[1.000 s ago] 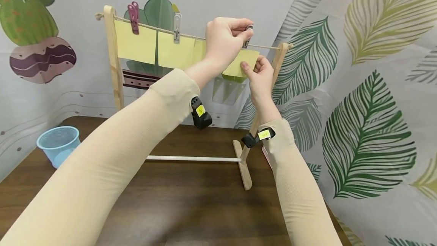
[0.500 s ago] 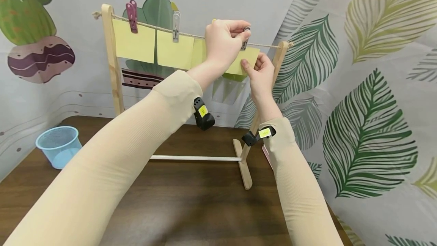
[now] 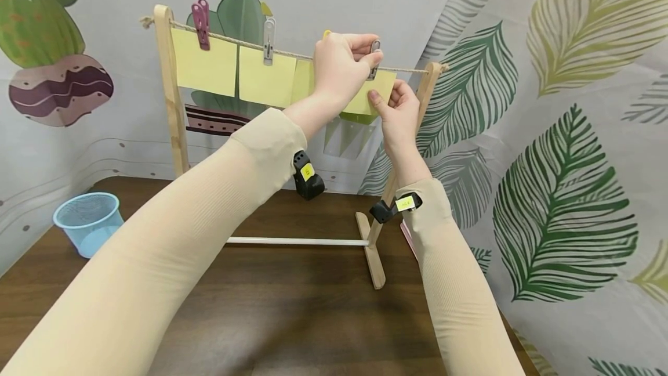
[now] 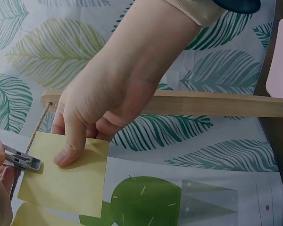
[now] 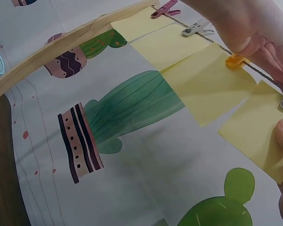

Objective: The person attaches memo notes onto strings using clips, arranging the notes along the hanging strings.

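My left hand [image 3: 341, 68] pinches a grey clothespin [image 3: 374, 61] between thumb and fingers at the rope. In the left wrist view the clothespin's tip lies over the top edge of a yellow paper note [image 4: 78, 183]. With its thumb in front and fingers behind, my right hand [image 3: 400, 120] holds that note near its right side. Three more yellow notes hang to the left: one under a purple clothespin [image 3: 201, 25], one under a pale grey clothespin [image 3: 268, 42], and a third note [image 5: 210, 89] under an orange-yellow clothespin [image 5: 235, 60], mostly hidden behind my left hand in the head view.
The rope [image 3: 407, 70] runs between two upright wooden posts [image 3: 169, 74] of a stand. A white rod [image 3: 297, 241] joins the stand low down. On the brown table [image 3: 292, 318] a blue mesh basket [image 3: 89, 219] stands at left; a pink object [image 3: 409, 239] lies behind the right post.
My left hand has lowered slightly and shifted a little left with the grey clothespin, which now sits lower against the note. The right hand keeps its hold on the note.
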The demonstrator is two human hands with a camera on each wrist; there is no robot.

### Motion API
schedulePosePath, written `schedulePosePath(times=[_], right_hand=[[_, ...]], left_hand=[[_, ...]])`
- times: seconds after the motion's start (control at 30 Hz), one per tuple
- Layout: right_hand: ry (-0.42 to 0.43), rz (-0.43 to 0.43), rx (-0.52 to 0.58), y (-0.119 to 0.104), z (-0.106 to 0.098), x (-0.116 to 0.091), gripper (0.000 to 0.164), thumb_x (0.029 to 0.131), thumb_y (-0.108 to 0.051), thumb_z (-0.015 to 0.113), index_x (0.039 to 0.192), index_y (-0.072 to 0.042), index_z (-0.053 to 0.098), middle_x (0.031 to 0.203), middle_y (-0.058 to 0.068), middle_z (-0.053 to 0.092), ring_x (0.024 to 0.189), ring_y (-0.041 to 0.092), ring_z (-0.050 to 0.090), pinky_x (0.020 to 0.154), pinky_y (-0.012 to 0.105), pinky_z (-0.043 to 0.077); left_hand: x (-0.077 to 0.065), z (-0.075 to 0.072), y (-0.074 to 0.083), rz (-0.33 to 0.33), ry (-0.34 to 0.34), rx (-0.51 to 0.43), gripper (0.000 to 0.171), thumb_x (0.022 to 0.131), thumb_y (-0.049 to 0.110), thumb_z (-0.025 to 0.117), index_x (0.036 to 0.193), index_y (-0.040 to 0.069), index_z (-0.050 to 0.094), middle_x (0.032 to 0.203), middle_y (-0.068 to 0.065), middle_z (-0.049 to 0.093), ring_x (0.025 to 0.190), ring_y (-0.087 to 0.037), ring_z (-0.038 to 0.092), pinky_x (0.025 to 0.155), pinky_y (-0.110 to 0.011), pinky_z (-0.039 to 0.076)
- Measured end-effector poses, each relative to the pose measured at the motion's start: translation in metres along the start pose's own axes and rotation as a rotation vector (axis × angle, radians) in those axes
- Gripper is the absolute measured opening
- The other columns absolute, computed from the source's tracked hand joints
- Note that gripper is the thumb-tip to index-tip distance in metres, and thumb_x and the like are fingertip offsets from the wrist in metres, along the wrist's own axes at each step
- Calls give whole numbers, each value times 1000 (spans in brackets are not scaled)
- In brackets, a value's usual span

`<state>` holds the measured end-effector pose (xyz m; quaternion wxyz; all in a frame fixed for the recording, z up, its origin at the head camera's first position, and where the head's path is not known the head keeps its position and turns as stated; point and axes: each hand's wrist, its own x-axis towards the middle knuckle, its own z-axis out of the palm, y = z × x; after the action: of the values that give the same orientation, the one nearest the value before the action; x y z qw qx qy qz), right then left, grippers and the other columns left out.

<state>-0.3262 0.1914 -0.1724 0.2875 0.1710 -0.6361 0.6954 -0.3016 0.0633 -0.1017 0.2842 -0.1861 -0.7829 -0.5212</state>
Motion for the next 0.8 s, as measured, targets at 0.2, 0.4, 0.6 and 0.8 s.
schedulePosePath(times=[0.2,0.4,0.6,0.8], right_hand=[[-4,5,5,0,1,-1,19,89,3,67,99,-10,57,91,-2,66,84,9,64,76,19,54],[-2,4,13,0,1,-1,19,89,4,66,98,-10,58,90,-3,66,83,8,64,76,19,53],[0,7,14,-1,1,-3,17,90,4,64,97,-11,57,89,-4,66,83,9,63,76,18,53],[12,12,13,-2,0,-3,17,90,3,65,99,-10,58,91,-3,66,85,8,63,78,18,53]], left_hand=[[0,-1,-1,-23,-39,-22,36,91,22,71,126,14,67,116,0,72,101,-6,70,86,-14,50],[-2,-4,0,-44,-64,-37,40,91,22,71,129,11,65,119,-2,71,104,-7,69,88,-14,50],[-4,-6,0,-58,-105,-67,47,91,20,70,134,7,59,125,-4,67,110,-8,67,90,-14,50],[-8,-7,2,-47,-130,-91,50,92,18,69,138,5,55,131,-7,64,116,-10,64,91,-14,49]])
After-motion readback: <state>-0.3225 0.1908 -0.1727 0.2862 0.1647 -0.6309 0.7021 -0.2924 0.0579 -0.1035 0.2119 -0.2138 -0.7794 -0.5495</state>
